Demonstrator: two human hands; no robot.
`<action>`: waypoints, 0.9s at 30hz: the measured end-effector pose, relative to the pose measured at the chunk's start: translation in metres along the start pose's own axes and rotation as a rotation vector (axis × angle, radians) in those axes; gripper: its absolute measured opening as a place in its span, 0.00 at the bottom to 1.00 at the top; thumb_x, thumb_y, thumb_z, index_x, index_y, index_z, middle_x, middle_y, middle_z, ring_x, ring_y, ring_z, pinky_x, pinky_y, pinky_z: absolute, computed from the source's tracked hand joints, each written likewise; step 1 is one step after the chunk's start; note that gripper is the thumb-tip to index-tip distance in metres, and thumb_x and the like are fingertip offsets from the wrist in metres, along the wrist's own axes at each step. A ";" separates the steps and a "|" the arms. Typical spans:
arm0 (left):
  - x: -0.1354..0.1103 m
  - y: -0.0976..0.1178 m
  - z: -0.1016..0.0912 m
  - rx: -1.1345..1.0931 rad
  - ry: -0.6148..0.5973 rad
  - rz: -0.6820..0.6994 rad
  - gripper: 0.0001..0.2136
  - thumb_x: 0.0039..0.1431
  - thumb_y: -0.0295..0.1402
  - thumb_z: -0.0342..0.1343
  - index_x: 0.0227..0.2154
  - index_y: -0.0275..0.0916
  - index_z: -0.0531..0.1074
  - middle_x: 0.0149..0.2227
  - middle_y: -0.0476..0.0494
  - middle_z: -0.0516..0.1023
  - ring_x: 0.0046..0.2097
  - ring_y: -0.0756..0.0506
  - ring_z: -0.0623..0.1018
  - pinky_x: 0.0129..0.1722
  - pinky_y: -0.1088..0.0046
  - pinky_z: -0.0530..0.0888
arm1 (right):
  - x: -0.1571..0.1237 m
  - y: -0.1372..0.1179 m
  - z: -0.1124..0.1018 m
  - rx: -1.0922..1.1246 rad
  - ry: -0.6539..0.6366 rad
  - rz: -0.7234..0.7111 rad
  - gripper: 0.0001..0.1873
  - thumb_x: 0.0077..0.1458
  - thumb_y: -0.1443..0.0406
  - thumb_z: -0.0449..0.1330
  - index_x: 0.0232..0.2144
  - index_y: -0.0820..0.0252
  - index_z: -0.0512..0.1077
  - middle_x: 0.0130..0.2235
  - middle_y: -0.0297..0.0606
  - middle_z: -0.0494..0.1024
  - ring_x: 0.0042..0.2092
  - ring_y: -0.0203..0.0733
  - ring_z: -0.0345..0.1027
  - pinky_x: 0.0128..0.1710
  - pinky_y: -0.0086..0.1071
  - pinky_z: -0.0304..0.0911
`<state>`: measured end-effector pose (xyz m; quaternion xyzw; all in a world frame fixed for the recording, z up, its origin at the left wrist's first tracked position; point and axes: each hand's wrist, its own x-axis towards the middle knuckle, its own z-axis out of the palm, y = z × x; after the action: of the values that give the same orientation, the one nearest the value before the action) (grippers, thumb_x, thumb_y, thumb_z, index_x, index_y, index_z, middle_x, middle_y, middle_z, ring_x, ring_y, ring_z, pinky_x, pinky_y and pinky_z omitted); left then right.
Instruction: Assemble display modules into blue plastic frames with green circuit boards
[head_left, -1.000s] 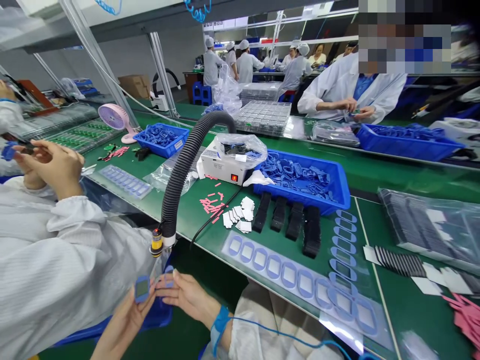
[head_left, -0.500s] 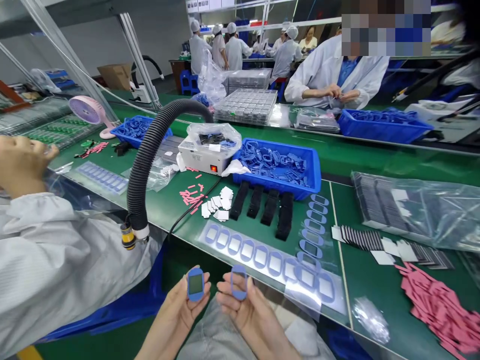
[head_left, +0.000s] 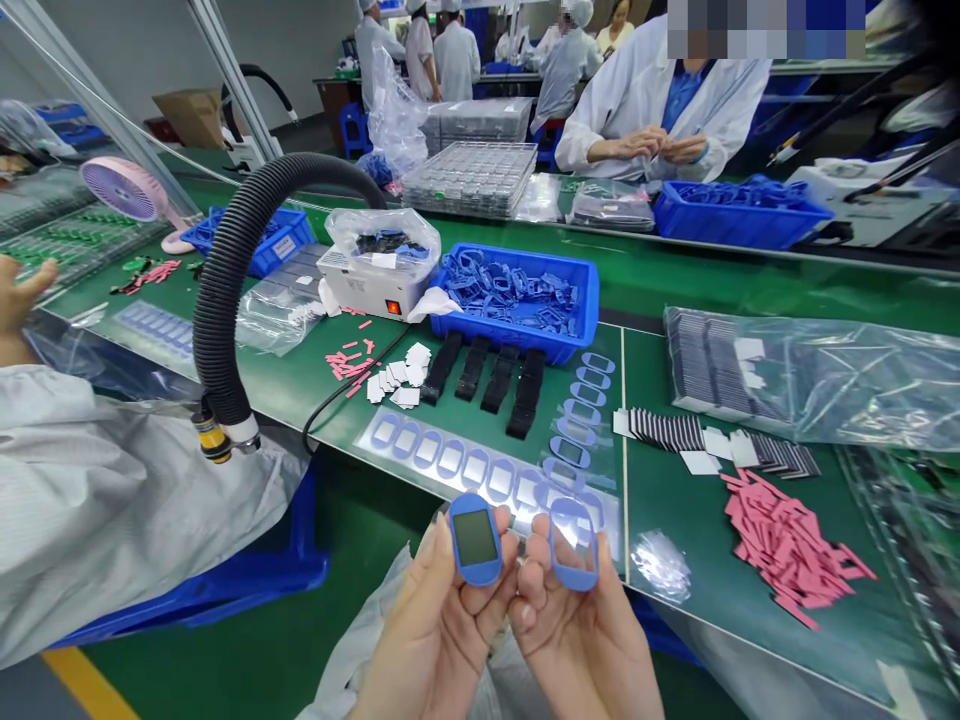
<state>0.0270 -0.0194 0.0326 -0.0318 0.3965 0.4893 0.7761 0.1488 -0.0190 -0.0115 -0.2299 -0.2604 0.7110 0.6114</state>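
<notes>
Beyond the grip runs a green workbench (head_left: 750, 290); past the fingertips sits a blue plastic crate (head_left: 510, 342) heaped with loose blue frames (head_left: 510, 290); nearer, just ahead of the hands, lies a clear sheet of blue oval frames (head_left: 450, 460). The left hand (head_left: 431, 640) and right hand (head_left: 589, 640) are raised side by side, almost touching; each pinches its piece near the lower end between thumb and fingers. The left holds a blue rubbery case (head_left: 475, 540) with a dark, filled window; the right, a blue open frame (head_left: 574, 545) with a see-through centre. Both look light, soft and bendy, probably slightly grippy; the rim seems the place to hold, fingers off the window.
</notes>
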 end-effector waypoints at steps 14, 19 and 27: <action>-0.010 -0.012 0.035 -0.067 0.039 -0.029 0.16 0.66 0.30 0.46 0.34 0.34 0.80 0.34 0.46 0.86 0.35 0.52 0.83 0.37 0.80 0.79 | -0.030 -0.025 -0.016 0.001 0.211 0.041 0.18 0.52 0.48 0.61 0.40 0.49 0.78 0.38 0.38 0.84 0.37 0.42 0.79 0.34 0.28 0.76; -0.010 -0.010 0.038 -0.053 0.110 0.011 0.15 0.66 0.31 0.47 0.33 0.39 0.81 0.37 0.49 0.85 0.40 0.51 0.83 0.40 0.80 0.79 | -0.028 -0.036 -0.017 -0.364 0.241 -0.190 0.19 0.53 0.50 0.61 0.45 0.50 0.76 0.40 0.42 0.83 0.40 0.48 0.79 0.38 0.33 0.76; 0.003 -0.024 0.016 0.180 0.010 0.292 0.15 0.53 0.46 0.60 0.37 0.43 0.81 0.44 0.46 0.84 0.52 0.46 0.78 0.49 0.80 0.74 | -0.024 -0.035 -0.002 -1.210 0.227 -0.422 0.17 0.54 0.60 0.64 0.48 0.50 0.74 0.41 0.34 0.83 0.38 0.43 0.79 0.36 0.24 0.75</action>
<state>0.0559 -0.0225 0.0337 0.0935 0.4428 0.5592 0.6946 0.1799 -0.0390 0.0097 -0.5512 -0.5881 0.2748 0.5242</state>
